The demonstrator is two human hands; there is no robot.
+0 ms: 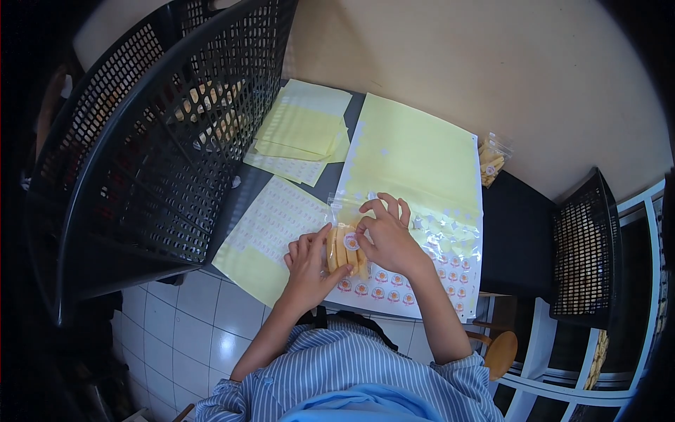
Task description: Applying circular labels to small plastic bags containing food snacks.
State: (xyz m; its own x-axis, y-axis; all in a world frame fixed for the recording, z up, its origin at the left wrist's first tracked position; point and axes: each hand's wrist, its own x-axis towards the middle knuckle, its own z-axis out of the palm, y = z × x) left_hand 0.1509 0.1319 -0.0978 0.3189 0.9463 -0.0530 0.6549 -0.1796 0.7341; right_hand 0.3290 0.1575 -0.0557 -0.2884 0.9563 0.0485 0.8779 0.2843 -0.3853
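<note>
A clear plastic bag of pale yellow stick-shaped snacks (334,250) lies over the front part of a sticker sheet. My left hand (309,264) grips it from the left, with the thumb across its lower part and the fingers along its side. On the bag's front is a round sticker (351,241) with an orange and pink print. My right hand (387,239) has thumb and index finger bent together at the sticker's right edge, while its other fingers are raised. The large sticker sheet (408,141) has rows of round stickers near me and bare yellowish backing farther away.
More sticker sheets (246,218) and a stack of yellow backing sheets (299,126) lie at left on the dark table. A tall black crate (169,155) holding packed snacks stands beside them. Another snack bag (492,162) leans by the wall, and a black basket (583,246) is at right.
</note>
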